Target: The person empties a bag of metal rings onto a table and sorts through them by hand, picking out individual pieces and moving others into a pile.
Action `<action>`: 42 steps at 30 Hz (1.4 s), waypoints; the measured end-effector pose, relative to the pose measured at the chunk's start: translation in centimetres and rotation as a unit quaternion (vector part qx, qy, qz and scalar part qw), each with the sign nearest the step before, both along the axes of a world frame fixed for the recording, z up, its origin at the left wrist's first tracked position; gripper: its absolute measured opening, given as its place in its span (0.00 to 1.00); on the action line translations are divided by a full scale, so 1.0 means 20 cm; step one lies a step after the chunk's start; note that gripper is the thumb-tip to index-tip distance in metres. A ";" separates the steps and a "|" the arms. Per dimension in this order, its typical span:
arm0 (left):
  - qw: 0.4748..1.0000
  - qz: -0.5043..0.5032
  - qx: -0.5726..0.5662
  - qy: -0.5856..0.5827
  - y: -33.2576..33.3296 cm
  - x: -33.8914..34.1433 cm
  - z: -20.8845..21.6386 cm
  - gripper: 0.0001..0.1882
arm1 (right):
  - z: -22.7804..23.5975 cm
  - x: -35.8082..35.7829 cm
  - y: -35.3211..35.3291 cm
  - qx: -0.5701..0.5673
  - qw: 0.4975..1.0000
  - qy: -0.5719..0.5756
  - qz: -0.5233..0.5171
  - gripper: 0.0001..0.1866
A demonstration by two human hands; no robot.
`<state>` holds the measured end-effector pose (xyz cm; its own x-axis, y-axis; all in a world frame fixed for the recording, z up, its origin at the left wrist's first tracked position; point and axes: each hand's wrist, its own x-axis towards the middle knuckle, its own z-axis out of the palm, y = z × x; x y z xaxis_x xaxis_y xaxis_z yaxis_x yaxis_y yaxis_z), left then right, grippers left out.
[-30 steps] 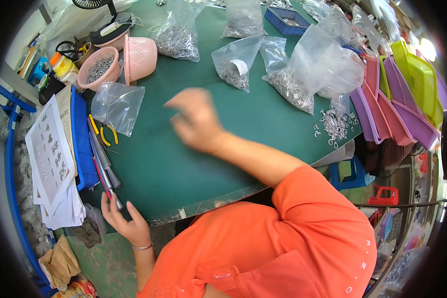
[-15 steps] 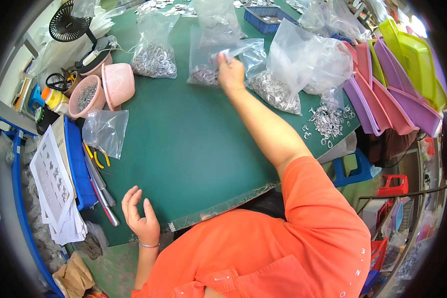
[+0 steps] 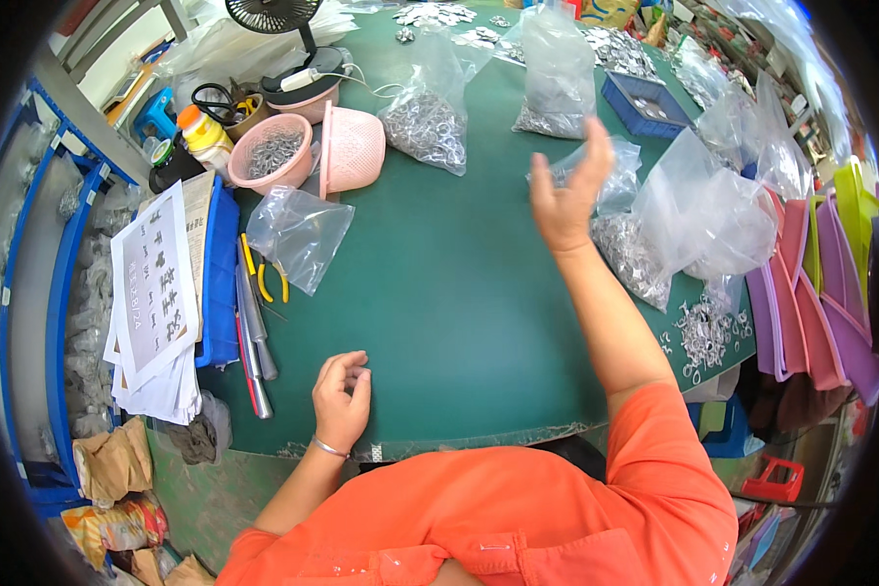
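Note:
My right hand (image 3: 569, 195) hovers over the far right part of the green table, its thumb and fingers apart and a bit blurred, with nothing visible in it. Just behind it lies a crumpled clear plastic bag (image 3: 619, 181). Farther off stands a tall clear bag of small metal parts (image 3: 555, 103). To the right of my right forearm, another bag of metal pieces (image 3: 633, 259) slumps on the table. Loosely curled, my left hand (image 3: 343, 398) rests by the near table edge, and no object shows in it.
Pink baskets (image 3: 352, 151), a bag of rings (image 3: 428, 127) and a fan (image 3: 273, 12) stand at the far left. Yellow-handled pliers (image 3: 264, 273) lie beside a blue tray (image 3: 223, 283) with papers. Loose metal rings (image 3: 708, 332), a blue bin (image 3: 645, 103) and stacked plastic baskets (image 3: 801, 293) are rightward.
The view has shifted left. My right hand has let go of the small bag of parts, which no longer shows in its former place. My left hand's fingers have curled in.

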<state>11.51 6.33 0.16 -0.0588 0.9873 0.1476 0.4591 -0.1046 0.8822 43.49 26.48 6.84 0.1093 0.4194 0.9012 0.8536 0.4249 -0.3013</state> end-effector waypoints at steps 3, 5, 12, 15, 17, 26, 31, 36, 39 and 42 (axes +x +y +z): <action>1.000 0.004 -0.008 -0.011 0.00 0.00 -0.01 0.11 | -0.02 -0.24 0.26 -0.159 0.979 0.065 0.113 0.46; 1.000 0.003 0.002 -0.016 0.01 0.01 -0.01 0.11 | 0.01 -0.36 0.49 -0.352 0.913 0.185 0.089 0.49; 0.999 -0.012 0.037 0.004 0.02 0.04 0.01 0.10 | -0.27 -0.38 0.95 -0.418 0.884 0.206 0.047 0.24; 0.999 -0.012 0.031 0.004 0.02 0.03 0.02 0.10 | -0.26 -0.32 0.81 -0.333 0.884 0.304 0.126 0.15; 0.999 -0.015 0.032 0.006 0.02 0.03 0.01 0.11 | -0.17 -0.27 0.64 -0.252 0.916 0.266 0.163 0.14; 0.992 -0.096 0.063 0.045 0.00 0.01 0.04 0.39 | 0.17 -0.21 -0.63 -0.212 0.865 0.377 0.255 0.19; 0.961 -0.241 0.114 0.074 -0.04 0.07 0.01 0.63 | -0.17 -0.20 -1.05 -0.372 0.873 0.159 0.272 0.26; 0.918 -0.270 0.135 0.258 -0.24 0.18 0.02 0.64 | -0.21 -0.01 -1.23 -0.442 0.863 -0.111 0.217 0.41; 0.942 -0.239 0.129 0.196 -0.18 0.23 -0.01 0.56 | -0.26 -0.02 -1.20 -0.433 0.871 -0.158 0.170 0.45; 0.979 -0.146 0.089 0.107 0.00 0.26 0.04 0.45 | -0.27 -0.07 -1.11 -0.417 0.901 -0.025 0.120 0.43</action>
<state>16.67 6.34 0.98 0.2736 0.9148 0.2972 0.5584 -0.4027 0.7253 42.04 4.30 1.52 -0.1071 0.9587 0.2636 0.7882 0.2435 -0.5652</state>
